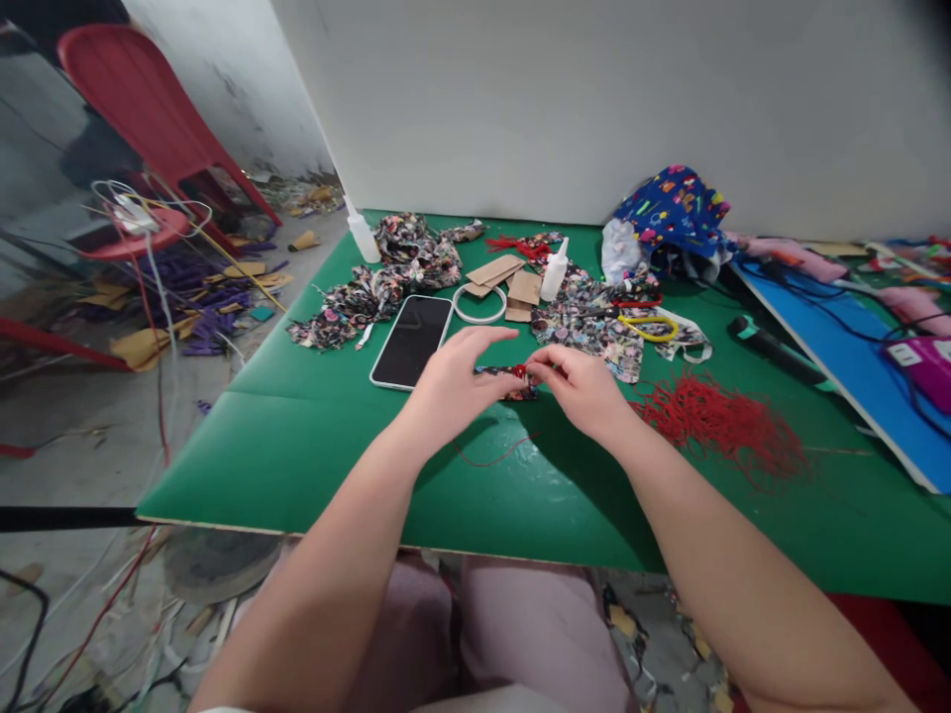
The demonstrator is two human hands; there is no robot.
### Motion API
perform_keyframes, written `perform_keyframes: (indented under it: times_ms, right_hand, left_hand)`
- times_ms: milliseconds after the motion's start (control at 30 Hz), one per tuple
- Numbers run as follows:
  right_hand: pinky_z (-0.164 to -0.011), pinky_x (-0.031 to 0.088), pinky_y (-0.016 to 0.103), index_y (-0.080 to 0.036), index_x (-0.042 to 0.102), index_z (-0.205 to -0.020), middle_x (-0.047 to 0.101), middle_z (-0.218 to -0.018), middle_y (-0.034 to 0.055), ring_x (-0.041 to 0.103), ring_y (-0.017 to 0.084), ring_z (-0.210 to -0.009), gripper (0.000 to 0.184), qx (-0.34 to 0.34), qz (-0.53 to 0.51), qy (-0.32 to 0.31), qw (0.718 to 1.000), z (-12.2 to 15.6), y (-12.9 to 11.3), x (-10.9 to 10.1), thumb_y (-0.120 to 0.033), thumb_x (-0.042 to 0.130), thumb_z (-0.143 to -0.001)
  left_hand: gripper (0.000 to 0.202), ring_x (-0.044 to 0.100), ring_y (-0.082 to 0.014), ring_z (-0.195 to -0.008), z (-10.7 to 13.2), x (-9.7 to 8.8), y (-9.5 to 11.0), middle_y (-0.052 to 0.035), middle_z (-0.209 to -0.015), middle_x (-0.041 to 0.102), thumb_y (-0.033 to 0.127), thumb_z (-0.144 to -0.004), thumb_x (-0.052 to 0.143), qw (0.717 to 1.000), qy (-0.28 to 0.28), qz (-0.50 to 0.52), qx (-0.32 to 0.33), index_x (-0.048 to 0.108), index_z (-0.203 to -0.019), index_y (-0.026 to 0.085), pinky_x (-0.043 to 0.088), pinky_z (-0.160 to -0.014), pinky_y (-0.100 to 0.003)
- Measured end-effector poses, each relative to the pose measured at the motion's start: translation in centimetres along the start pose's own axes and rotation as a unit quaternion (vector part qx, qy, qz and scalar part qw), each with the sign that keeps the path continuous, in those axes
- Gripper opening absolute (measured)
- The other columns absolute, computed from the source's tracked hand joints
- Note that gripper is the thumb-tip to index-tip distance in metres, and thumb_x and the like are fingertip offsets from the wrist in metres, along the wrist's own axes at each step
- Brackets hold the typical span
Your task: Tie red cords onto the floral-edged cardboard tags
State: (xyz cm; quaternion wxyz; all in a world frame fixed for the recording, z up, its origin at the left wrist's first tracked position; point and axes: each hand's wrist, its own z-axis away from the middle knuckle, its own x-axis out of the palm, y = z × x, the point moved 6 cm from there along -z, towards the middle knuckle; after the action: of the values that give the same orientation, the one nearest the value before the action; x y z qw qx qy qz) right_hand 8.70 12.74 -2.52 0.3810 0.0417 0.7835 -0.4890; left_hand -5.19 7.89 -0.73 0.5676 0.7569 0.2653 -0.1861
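Note:
Above the table, my left hand (465, 381) has its thumb against a small dark floral cloth piece (526, 393), and its index finger is stretched out above. Its other fingers are mostly hidden. My right hand (580, 386) pinches a red cord (521, 370) at the cloth, fingertips together. A thin loose red strand (486, 464) curves over the table just below. Behind my left hand lies a phone (412, 342) with a dark screen. A tangle of red cords (717, 421) spreads right of my right hand.
Yellow-handled scissors (654, 328) rest on floral cloth (586, 332). Cardboard pieces (524, 295), a white ring (479, 305) and two white squeeze bottles (554, 270) (363, 233) stand or lie behind. A cutter (780, 354) lies beside a blue board (839, 356) on the green table (297, 456).

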Motion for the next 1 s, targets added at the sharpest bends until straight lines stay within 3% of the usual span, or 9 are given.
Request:
perform_keyframes:
  times_ms: [100, 233, 467, 633, 1000]
  right_hand:
    - [-0.064, 0.037, 0.026, -0.019, 0.059, -0.077, 0.063, -0.075, 0.003, 0.055, 0.015, -0.07, 0.017, -0.018, 0.02, -0.012, 1.0, 0.0, -0.3, 0.4, -0.028, 0.047, -0.086]
    - [-0.063, 0.037, 0.026, -0.019, 0.058, -0.073, 0.062, -0.072, 0.0025, 0.055, 0.015, -0.068, 0.021, -0.034, 0.022, -0.006, 0.999, 0.1, -0.6, 0.4, -0.031, 0.048, -0.087]
    - [-0.065, 0.038, 0.025, -0.02, 0.06, -0.079, 0.063, -0.075, 0.0019, 0.055, 0.015, -0.071, 0.017, -0.049, 0.012, 0.003, 0.999, 0.3, -0.8, -0.1, -0.028, 0.047, -0.087]
    - [-0.062, 0.036, 0.025, -0.019, 0.058, -0.079, 0.059, -0.07, 0.0017, 0.053, 0.014, -0.066, 0.021, -0.041, 0.049, 0.001, 0.998, 0.3, -0.7, -0.2, -0.031, 0.043, -0.089]
    - [-0.061, 0.034, 0.025, -0.02, 0.052, -0.079, 0.058, -0.07, 0.0014, 0.053, 0.014, -0.065, 0.021, -0.034, 0.08, -0.003, 0.996, 0.5, -0.6, -0.2, -0.028, 0.037, -0.091]
  left_hand:
    - [0.059, 0.052, -0.0192, -0.112, 0.4, 2.4, 0.9, -0.0076, -0.123, 0.056, 0.026, -0.072, 0.066, 0.997, -0.066, 0.03, 0.028, 0.047, -0.128, 0.02, 0.041, -0.096, -0.032]
    - [0.054, 0.056, -0.0203, -0.105, 0.5, 3.9, 0.6, -0.0081, -0.114, 0.062, 0.025, -0.078, 0.059, 0.994, -0.085, 0.058, -0.023, 0.046, -0.13, 0.019, 0.044, -0.091, -0.034]
    - [0.035, 0.059, -0.0155, -0.084, 0.4, 3.7, 0.4, -0.005, -0.097, 0.065, 0.028, -0.087, 0.045, 0.992, -0.087, 0.086, -0.036, 0.056, -0.119, 0.019, 0.046, -0.077, -0.027]
    - [0.027, 0.057, -0.0143, -0.076, 0.3, 2.7, 0.4, -0.0027, -0.078, 0.062, 0.029, -0.087, 0.044, 0.999, -0.043, -0.017, -0.014, 0.067, -0.099, 0.021, 0.043, -0.071, -0.024]
    - [0.028, 0.055, -0.0151, -0.077, 0.3, 2.4, 0.9, -0.0039, -0.079, 0.06, 0.029, -0.09, 0.04, 0.99, -0.066, -0.112, 0.052, 0.063, -0.083, 0.017, 0.04, -0.069, -0.026]
